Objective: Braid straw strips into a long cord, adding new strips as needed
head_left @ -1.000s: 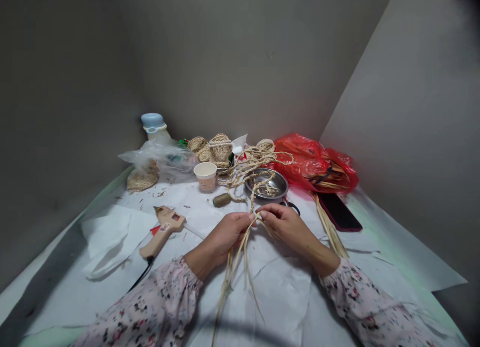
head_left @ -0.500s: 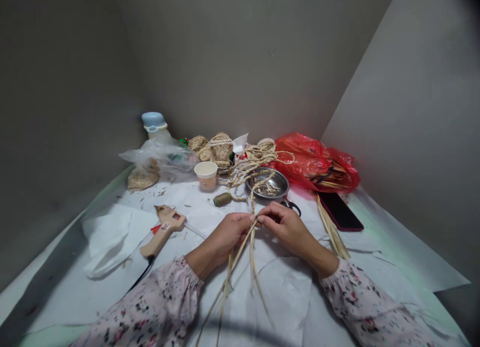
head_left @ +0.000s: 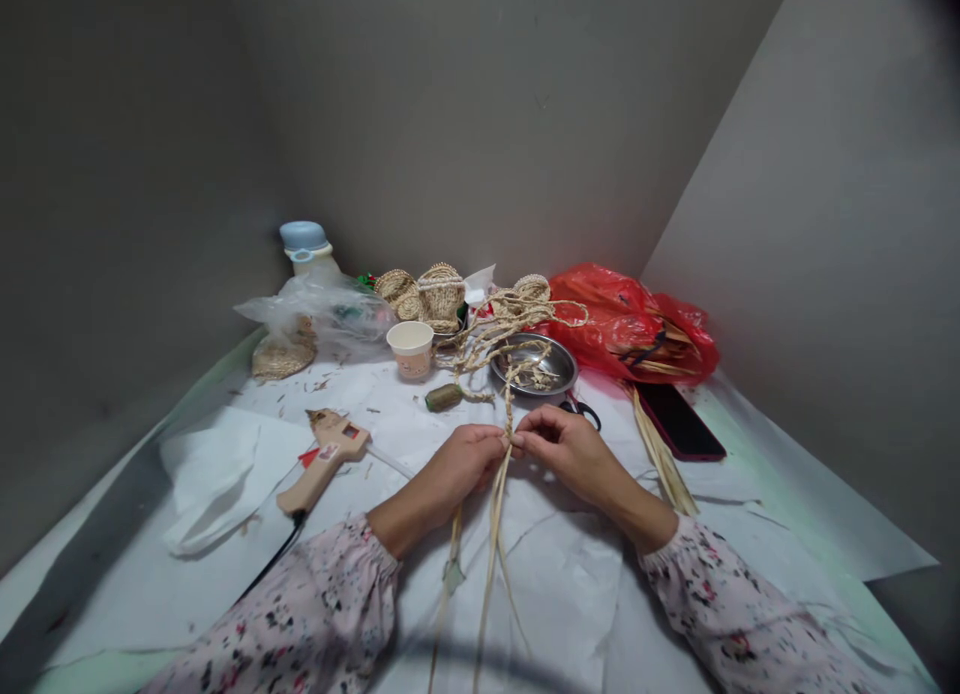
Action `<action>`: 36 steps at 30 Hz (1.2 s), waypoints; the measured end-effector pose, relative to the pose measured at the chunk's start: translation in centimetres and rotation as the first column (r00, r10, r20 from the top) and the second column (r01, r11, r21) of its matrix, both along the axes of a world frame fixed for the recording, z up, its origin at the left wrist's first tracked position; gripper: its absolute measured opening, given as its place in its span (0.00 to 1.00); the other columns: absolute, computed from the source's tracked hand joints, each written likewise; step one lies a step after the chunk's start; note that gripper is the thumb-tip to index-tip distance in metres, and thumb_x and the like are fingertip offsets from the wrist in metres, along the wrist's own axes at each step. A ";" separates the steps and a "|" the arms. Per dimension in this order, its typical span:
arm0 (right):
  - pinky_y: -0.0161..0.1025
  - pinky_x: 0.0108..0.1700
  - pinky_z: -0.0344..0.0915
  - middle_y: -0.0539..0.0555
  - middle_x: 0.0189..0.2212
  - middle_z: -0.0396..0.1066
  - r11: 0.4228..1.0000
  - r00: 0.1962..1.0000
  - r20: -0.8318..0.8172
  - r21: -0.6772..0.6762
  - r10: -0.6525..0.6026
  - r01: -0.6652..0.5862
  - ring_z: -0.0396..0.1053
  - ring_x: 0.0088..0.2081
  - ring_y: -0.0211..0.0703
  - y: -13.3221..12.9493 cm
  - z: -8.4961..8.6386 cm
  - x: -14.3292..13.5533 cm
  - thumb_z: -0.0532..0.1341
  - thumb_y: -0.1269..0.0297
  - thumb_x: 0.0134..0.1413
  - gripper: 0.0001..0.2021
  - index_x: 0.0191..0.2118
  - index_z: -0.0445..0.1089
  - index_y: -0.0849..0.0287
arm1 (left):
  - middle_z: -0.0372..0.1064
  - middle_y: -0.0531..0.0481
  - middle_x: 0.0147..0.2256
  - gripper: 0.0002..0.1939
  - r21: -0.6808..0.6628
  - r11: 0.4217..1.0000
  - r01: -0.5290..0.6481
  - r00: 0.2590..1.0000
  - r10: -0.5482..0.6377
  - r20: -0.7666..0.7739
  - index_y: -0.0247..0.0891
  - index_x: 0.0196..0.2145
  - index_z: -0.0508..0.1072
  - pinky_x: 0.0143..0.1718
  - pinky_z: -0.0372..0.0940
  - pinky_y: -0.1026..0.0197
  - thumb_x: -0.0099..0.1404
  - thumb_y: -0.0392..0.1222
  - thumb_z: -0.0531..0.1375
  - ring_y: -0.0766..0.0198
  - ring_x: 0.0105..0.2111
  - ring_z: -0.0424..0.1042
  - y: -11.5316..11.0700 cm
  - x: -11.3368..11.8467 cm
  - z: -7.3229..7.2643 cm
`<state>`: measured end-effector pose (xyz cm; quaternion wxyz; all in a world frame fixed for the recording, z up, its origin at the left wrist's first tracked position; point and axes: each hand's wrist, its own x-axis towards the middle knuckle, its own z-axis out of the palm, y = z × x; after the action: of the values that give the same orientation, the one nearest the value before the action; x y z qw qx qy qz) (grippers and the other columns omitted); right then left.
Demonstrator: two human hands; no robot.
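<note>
A straw braid (head_left: pixel 509 411) runs from between my hands up toward the steel bowl (head_left: pixel 568 369), where more of its length lies looped in a loose heap (head_left: pixel 495 324). My left hand (head_left: pixel 466 461) pinches the braid's working end. From the right, the thumb and fingers of my right hand (head_left: pixel 564 448) close on the same spot. Loose straw strands (head_left: pixel 493 546) hang below the pinch toward the table's near edge. Another strand (head_left: pixel 456 539) trails down from under my left hand. Scissors (head_left: pixel 589 414) lie just behind my right hand, partly hidden.
A glue gun (head_left: pixel 324 464) with its cord lies left. Behind stand a paper cup (head_left: pixel 410 352) and a bottle (head_left: pixel 305 244). A green spool-like piece (head_left: pixel 444 398) sits mid-table. A red plastic bag (head_left: pixel 630 324), phone (head_left: pixel 681 422) and straw bundle (head_left: pixel 664 454) are at right.
The hanging strands have shifted: one has swung from the left to the middle, beside the others. Both hands stay at the braid's end, nearly in place.
</note>
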<state>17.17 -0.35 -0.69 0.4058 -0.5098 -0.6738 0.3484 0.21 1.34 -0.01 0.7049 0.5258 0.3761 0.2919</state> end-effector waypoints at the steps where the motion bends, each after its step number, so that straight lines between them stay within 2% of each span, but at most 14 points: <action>1: 0.34 0.34 0.63 0.50 0.27 0.73 1.000 1.000 -0.005 -0.008 0.013 -0.013 0.68 0.29 0.38 0.0 0.1 0.0 0.61 0.65 0.53 0.05 0.32 0.72 0.60 | 0.46 0.62 0.16 0.11 0.003 1.000 0.004 1.000 -0.004 -0.005 0.32 0.27 0.70 0.18 0.37 0.65 0.55 0.45 0.59 0.74 0.17 0.42 0.0 0.0 0.0; 5: 0.34 0.35 0.63 0.50 0.27 0.73 0.999 0.999 0.008 0.019 0.033 -0.033 0.68 0.30 0.38 -0.2 0.4 0.0 0.59 0.66 0.54 0.06 0.32 0.72 0.60 | 0.47 0.61 0.16 0.10 0.004 1.000 0.006 1.000 -0.006 -0.018 0.32 0.26 0.70 0.18 0.38 0.65 0.54 0.44 0.59 0.74 0.16 0.43 -0.1 0.1 0.1; 12: 0.34 0.33 0.62 0.50 0.26 0.72 0.988 0.987 0.144 0.149 -0.066 0.044 0.68 0.28 0.37 -0.6 0.7 -0.4 0.60 0.69 0.52 0.05 0.29 0.74 0.60 | 0.47 0.61 0.16 0.12 0.038 0.999 0.007 0.999 -0.005 -0.039 0.34 0.26 0.68 0.18 0.37 0.64 0.57 0.47 0.58 0.73 0.16 0.43 0.0 0.1 -0.5; 21: 0.35 0.32 0.60 0.51 0.26 0.70 0.968 0.960 0.263 0.249 -0.098 0.030 0.67 0.28 0.38 -1.0 0.8 -0.4 0.59 0.70 0.53 0.06 0.30 0.74 0.59 | 0.48 0.61 0.15 0.12 0.071 0.997 -0.013 0.997 0.018 -0.073 0.35 0.22 0.66 0.18 0.38 0.64 0.55 0.46 0.59 0.73 0.16 0.44 0.0 0.2 -0.5; 26: 0.37 0.39 0.62 0.53 0.31 0.71 0.949 0.969 0.210 0.310 -0.131 0.061 0.68 0.35 0.42 -0.8 0.9 -0.3 0.57 0.70 0.55 0.07 0.35 0.73 0.58 | 0.46 0.61 0.16 0.09 0.017 0.999 -0.032 0.997 0.033 -0.064 0.34 0.24 0.69 0.19 0.37 0.64 0.53 0.44 0.59 0.73 0.16 0.42 0.0 0.2 -0.4; 28: 0.38 0.44 0.61 0.54 0.36 0.72 0.961 0.981 0.174 0.276 -0.088 0.038 0.68 0.39 0.42 -0.7 0.8 -0.4 0.55 0.70 0.56 0.09 0.39 0.73 0.58 | 0.46 0.61 0.16 0.09 0.016 1.000 -0.026 0.998 0.027 -0.057 0.34 0.25 0.69 0.20 0.36 0.64 0.53 0.44 0.58 0.73 0.17 0.43 0.0 0.1 -0.4; 30: 0.38 0.44 0.61 0.54 0.37 0.72 0.984 0.990 0.137 0.181 -0.016 -0.009 0.68 0.40 0.42 -0.6 0.6 -0.5 0.54 0.70 0.57 0.10 0.40 0.72 0.59 | 0.47 0.61 0.16 0.09 0.027 0.999 -0.022 0.998 0.023 -0.061 0.35 0.24 0.68 0.20 0.36 0.64 0.54 0.44 0.58 0.73 0.17 0.43 0.0 0.1 -0.5; 33: 0.35 0.38 0.62 0.50 0.30 0.72 0.997 0.995 0.070 0.030 0.071 -0.073 0.68 0.33 0.39 -0.6 0.4 -0.5 0.52 0.69 0.58 0.11 0.35 0.72 0.59 | 0.48 0.60 0.16 0.10 0.048 0.999 -0.009 0.997 0.012 -0.070 0.35 0.23 0.68 0.20 0.36 0.63 0.55 0.45 0.58 0.73 0.17 0.43 0.0 0.0 -0.5; 36: 0.34 0.35 0.61 0.48 0.27 0.71 0.996 0.996 0.033 -0.011 0.087 -0.087 0.66 0.30 0.37 -0.6 0.5 -0.5 0.53 0.69 0.56 0.09 0.32 0.72 0.60 | 0.49 0.60 0.16 0.11 0.050 0.999 -0.005 0.996 0.009 -0.088 0.35 0.24 0.68 0.20 0.36 0.64 0.55 0.46 0.58 0.73 0.16 0.44 -0.1 0.1 -0.5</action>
<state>16.67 -0.94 -0.17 0.3763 -0.4877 -0.7005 0.3603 0.29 1.25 -0.48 0.6735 0.5541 0.4012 0.2801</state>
